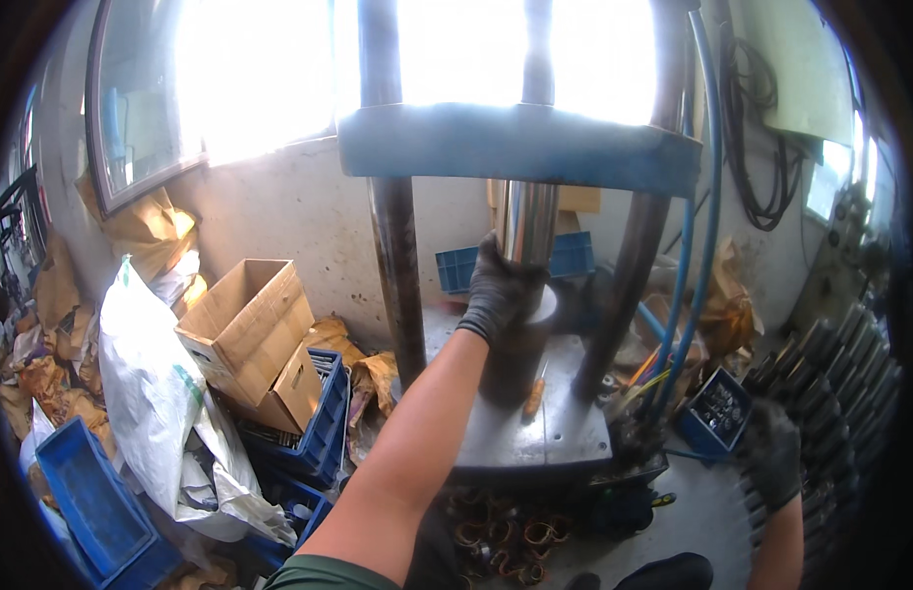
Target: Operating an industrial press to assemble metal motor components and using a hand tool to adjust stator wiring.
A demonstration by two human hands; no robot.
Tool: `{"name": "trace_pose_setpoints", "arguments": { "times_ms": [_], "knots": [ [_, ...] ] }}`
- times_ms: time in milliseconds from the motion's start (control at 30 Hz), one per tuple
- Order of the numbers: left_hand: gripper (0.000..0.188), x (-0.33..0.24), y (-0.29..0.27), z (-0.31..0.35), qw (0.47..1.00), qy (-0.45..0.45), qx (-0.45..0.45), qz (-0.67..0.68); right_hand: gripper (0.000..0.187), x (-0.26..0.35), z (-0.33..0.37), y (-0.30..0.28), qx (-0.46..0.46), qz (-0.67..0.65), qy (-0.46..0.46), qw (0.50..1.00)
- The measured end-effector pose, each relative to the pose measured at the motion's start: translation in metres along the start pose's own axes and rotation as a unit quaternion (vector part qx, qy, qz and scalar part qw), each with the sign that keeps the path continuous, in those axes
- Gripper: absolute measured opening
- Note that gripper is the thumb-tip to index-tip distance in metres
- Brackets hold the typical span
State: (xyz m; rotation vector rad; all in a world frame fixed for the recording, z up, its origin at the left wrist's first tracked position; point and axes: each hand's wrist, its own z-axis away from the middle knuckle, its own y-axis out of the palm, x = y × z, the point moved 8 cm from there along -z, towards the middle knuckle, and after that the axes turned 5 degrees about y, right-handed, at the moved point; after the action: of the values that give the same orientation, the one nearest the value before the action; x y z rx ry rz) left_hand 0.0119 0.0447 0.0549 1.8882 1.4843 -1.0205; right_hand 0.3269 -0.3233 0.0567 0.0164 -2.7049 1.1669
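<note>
Right now, from where I stand, the person's left hand (498, 287), in a dark glove, is up at the press, its thumb side against the shiny steel ram (528, 221). Its fingers are mostly hidden in shadow on the far side, so I can't tell whether they are gripping or just resting. Just right of that hand is a pale round disc (543, 307), and directly below is a dark cylinder (514, 369) standing on the metal plate (476, 444). An orange-handled tool (534, 399) lies on the same plate, lower and a little to the right of the hand. Above the hand spans the blue crossbeam (520, 147); well to its right hang blue hoses (710, 197).

Meanwhile the right hand (773, 452), gloved too, is low and well apart from the left one. It's blurred, and I can't make out whether it's closed on anything. Close to its right are rows of metal rods (850, 393); just up and left of it is a small blue box (714, 409) of little parts. Far to the left hand's left, I see an open cardboard box (245, 329) and a white sack (147, 364).
</note>
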Motion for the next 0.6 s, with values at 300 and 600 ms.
{"name": "trace_pose_setpoints", "arguments": {
  "times_ms": [300, 600],
  "knots": [
    [0.049, 0.051, -0.004, -0.028, 0.999, 0.041, -0.008, 0.014, 0.018, -0.019, 0.204, 0.041, 0.358, -0.025, 0.111, 0.927],
    [0.079, 0.046, -0.018, -0.024, 0.985, 0.080, -0.106, -0.109, 0.029, -0.013, 0.192, 0.031, 0.326, 0.085, 0.175, 0.925]
  ]
}}
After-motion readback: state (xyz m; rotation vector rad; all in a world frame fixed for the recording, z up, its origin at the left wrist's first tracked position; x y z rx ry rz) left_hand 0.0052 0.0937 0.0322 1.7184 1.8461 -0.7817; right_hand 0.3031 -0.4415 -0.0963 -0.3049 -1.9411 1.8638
